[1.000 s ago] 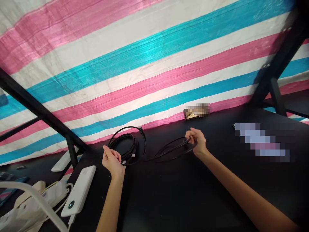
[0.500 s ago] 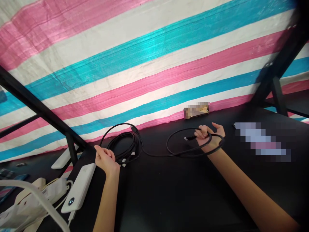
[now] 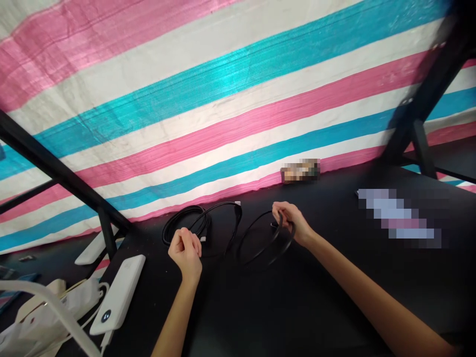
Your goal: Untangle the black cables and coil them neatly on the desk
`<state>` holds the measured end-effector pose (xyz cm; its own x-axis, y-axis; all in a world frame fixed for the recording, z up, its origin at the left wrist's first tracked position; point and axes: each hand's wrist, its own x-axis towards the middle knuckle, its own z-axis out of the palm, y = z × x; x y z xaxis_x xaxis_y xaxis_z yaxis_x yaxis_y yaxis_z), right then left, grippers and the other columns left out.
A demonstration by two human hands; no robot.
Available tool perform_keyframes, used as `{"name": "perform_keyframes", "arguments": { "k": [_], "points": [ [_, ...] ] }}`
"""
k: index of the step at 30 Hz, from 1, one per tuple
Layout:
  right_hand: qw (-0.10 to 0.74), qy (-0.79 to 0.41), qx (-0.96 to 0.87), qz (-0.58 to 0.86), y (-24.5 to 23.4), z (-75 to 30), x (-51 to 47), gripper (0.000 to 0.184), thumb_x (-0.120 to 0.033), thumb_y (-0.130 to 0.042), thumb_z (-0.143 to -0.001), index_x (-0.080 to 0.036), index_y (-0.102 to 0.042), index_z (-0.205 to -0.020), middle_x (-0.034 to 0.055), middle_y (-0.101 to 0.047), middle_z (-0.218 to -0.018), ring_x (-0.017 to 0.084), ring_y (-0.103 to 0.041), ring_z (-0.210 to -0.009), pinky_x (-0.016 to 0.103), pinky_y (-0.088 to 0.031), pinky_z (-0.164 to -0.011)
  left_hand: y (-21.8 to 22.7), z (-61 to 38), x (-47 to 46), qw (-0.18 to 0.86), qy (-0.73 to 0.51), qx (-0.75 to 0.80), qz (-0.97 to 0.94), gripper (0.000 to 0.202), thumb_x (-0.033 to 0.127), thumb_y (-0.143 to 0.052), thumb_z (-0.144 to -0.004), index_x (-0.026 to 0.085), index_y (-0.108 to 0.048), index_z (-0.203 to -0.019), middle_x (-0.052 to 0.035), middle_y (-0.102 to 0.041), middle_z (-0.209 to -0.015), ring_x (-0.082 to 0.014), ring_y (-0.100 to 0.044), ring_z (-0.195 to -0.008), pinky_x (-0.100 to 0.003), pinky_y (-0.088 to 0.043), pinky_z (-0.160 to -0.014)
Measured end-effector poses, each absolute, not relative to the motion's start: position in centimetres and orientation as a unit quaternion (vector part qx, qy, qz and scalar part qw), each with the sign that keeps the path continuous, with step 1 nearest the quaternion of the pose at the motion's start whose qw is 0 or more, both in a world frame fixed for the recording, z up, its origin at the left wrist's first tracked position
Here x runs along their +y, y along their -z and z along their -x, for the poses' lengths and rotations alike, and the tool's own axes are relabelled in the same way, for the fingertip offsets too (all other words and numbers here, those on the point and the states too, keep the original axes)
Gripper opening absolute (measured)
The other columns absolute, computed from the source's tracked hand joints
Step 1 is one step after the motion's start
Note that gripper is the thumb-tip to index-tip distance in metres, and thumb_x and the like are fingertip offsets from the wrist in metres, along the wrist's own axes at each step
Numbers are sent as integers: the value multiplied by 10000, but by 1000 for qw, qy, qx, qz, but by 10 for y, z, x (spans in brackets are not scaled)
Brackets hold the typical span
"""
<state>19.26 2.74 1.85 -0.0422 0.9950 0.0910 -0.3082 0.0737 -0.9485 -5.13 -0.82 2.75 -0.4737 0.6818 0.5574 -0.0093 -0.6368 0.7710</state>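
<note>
My left hand [image 3: 185, 253] is closed with its fingers curled, shut on a black cable [image 3: 238, 218]. From that hand the cable arcs up to the right and bends down near a pale connector. My right hand [image 3: 292, 223] is closed around loops of black cable, which hang in open rings to its left. A connector end shows just under its fingers. Behind my left hand, a coiled black cable [image 3: 168, 223] lies on the black table, a pale connector beside it; the hand hides part of the coil.
On the left are a white power bank [image 3: 121, 292] with a lead plugged in, a white power strip [image 3: 48, 312] and a second white slab [image 3: 92, 247]. A blurred small object [image 3: 300, 171] stands at the back edge. A pixelated flat item [image 3: 399, 215] lies right. Black frame bars flank the striped sheet [image 3: 223, 124].
Both hands have moved closer together, the left to the right and the right to the left. The looped cable has shifted left with my right hand, and the connector end has swung right.
</note>
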Motion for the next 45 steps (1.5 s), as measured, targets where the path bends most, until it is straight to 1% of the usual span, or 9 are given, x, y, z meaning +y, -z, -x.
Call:
{"name": "perform_keyframes", "arguments": {
  "k": [6, 8, 11, 13, 18, 26, 37, 42, 45],
  "points": [
    [483, -522, -554, 433, -19, -188, 23, 339, -451, -563, -748, -161, -573, -571, -68, -313, -383, 60, -263, -354, 230, -150, -387, -27, 48, -12, 237, -776, 348, -469, 430, 324, -538, -868, 178, -309, -535, 101, -254, -407, -21, -262, -285, -153, -198, -295],
    [454, -505, -573, 458, -19, -187, 22, 298, -455, -575, -749, -162, -628, -745, -65, -386, -420, 66, -303, -363, 218, -180, -374, -28, 48, -13, 242, -777, 343, -470, 429, 332, -544, -862, 178, -316, -533, 100, -256, -403, -21, -260, -283, -154, -195, -295],
    [426, -460, -612, 481, -14, -186, 23, 401, -437, -581, -760, -164, -619, -1052, -38, -506, -511, 96, -420, -443, 217, -302, -414, -28, 46, -15, 244, -772, 338, -479, 425, 340, -547, -859, 177, -333, -529, 98, -268, -392, -24, -274, -276, -160, -201, -299],
    [422, -417, -634, 496, -7, -186, 25, 432, -425, -586, -766, -199, -602, -1133, -22, -547, -587, 113, -481, -514, 234, -384, -486, -27, 45, -16, 247, -765, 336, -491, 422, 338, -549, -858, 175, -346, -526, 95, -276, -388, -28, -293, -271, -164, -207, -304],
    [451, -302, -669, 508, 4, -185, 30, 367, -342, -613, -751, -272, -645, -1109, 35, -581, -878, 149, -575, -737, 293, -482, -686, -23, 42, -20, 273, -745, 333, -509, 415, 347, -546, -860, 176, -364, -529, 90, -279, -385, -34, -306, -276, -164, -212, -310],
    [490, -428, -643, 405, -8, -175, 22, 342, -211, -505, -799, -268, -654, -1102, 57, -598, -1169, 206, -584, -1039, 401, -431, -946, -24, 41, -20, 328, -723, 349, -498, 429, 399, -551, -847, 186, -337, -542, 94, -285, -386, -34, -299, -263, -151, -198, -286],
    [492, -404, -649, 416, 8, -164, 20, 775, -300, -684, -712, -278, -331, -1401, 123, -459, -1371, 280, -468, -1219, 488, -398, -964, -17, 36, -24, 339, -697, 335, -536, 369, 319, -509, -885, 180, -387, -566, 91, -297, -385, -41, -338, -266, -159, -210, -311],
    [495, -399, -657, 405, 5, -166, 20, 847, -289, -718, -683, -262, -293, -1415, 133, -478, -1350, 267, -462, -1226, 459, -408, -964, -14, 33, -28, 338, -675, 334, -564, 319, 317, -505, -885, 179, -440, -605, 91, -309, -384, -48, -348, -272, -162, -237, -315],
    [493, -404, -663, 392, -1, -167, 19, 764, -282, -708, -698, -263, -361, -1378, 115, -509, -1321, 251, -489, -1196, 440, -419, -957, -13, 32, -31, 347, -657, 343, -574, 306, 314, -512, -882, 178, -445, -616, 90, -322, -390, -49, -358, -282, -163, -250, -321]
  ]
}}
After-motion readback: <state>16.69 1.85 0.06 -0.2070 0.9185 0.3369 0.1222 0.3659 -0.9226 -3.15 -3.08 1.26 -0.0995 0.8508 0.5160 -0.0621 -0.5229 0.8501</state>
